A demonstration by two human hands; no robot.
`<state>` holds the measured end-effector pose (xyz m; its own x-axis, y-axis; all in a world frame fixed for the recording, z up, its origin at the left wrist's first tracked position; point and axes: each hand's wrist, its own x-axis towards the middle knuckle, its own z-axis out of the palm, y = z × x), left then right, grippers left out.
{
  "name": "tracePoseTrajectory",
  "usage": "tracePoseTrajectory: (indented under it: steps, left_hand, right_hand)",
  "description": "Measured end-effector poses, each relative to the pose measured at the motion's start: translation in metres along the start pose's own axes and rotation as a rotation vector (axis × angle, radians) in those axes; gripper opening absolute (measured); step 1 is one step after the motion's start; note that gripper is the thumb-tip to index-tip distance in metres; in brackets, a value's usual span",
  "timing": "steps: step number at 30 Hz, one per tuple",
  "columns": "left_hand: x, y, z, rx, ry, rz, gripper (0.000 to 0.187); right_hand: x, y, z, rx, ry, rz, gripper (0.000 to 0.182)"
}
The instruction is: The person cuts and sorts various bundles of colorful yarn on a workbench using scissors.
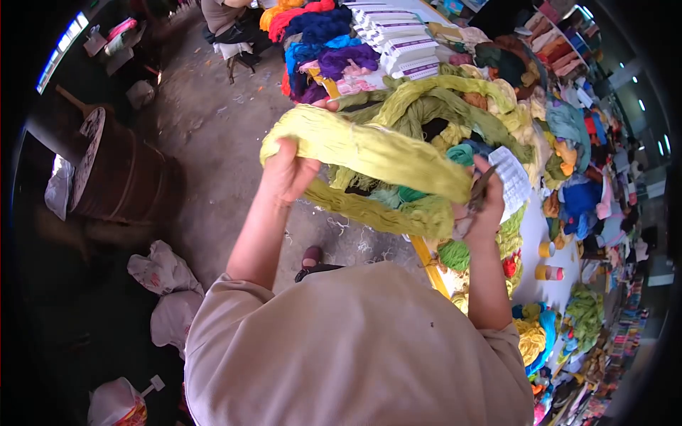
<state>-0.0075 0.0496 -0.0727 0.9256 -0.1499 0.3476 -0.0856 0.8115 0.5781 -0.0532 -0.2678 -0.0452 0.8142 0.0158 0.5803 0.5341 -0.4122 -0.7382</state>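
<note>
Here the left hand (288, 172) clenched one end of the long yellow-green yarn hank (369, 153), which ran rightward above the worktop (533, 234) to the right hand (483, 209), itself gripping dark scissors (479, 195).

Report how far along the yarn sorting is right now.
Done, by the look of it: labelled white packets lie stacked beside blue and purple skeins. In hand: the left hand and right hand stretch a yellow-green skein open as a loop; the right also grips scissors. Left: a loose heap of green skeins and mixed colours across the table.
</note>
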Motion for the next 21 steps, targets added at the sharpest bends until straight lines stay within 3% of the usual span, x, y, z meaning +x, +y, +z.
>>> tracePoseTrajectory:
  steps: [2,3,4,5,8,10,11,12,14,16,17,21]
  left_hand:
    - [0.008,-0.005,0.005,-0.234,0.3,0.063,0.064]
    - [0.015,-0.005,0.015,-0.379,0.332,0.139,0.048]
    - [0.025,-0.006,0.015,-0.588,0.148,0.164,0.045]
    - [0.033,-0.003,0.02,-0.787,-0.046,0.185,0.047]
    - [0.047,-0.007,0.035,-0.929,-0.218,0.302,0.061]
    - [0.047,-0.017,0.049,-0.998,-0.214,0.257,0.064]
    - [0.046,-0.021,0.055,-1.038,-0.206,0.224,0.063]
    - [0.045,-0.026,0.059,-1.079,-0.197,0.189,0.063]
    - [0.039,-0.031,0.064,-0.95,-0.154,0.16,0.061]
    - [0.038,-0.033,0.061,-0.964,-0.073,0.099,0.059]
    - [0.04,-0.038,0.053,-0.994,-0.233,0.106,0.059]
    - [0.034,-0.037,0.048,-0.921,-0.221,0.092,0.061]
  right_hand:
    - [-0.002,-0.001,-0.002,-0.313,-0.109,-0.284,0.042]
    - [-0.007,-0.014,0.002,-0.279,-0.2,-0.37,0.041]
    - [-0.016,-0.002,0.007,-0.234,-0.269,-0.476,0.042]
    - [-0.013,-0.023,0.006,-0.174,-0.483,-0.495,0.049]
    - [-0.028,-0.037,0.021,-0.088,-0.588,-0.425,0.047]
    - [-0.038,-0.044,0.022,0.271,-0.593,0.326,0.045]
    - [-0.03,-0.052,0.02,0.37,-0.628,0.534,0.046]
    - [-0.025,-0.057,0.02,0.371,-0.619,0.538,0.046]
    - [-0.023,-0.063,0.024,0.555,-0.695,0.744,0.039]
    - [-0.025,-0.067,0.033,0.505,-0.685,0.645,0.044]
    - [-0.021,-0.072,0.034,0.451,-0.713,0.636,0.043]
    - [-0.018,-0.068,0.039,0.38,-0.771,0.61,0.042]
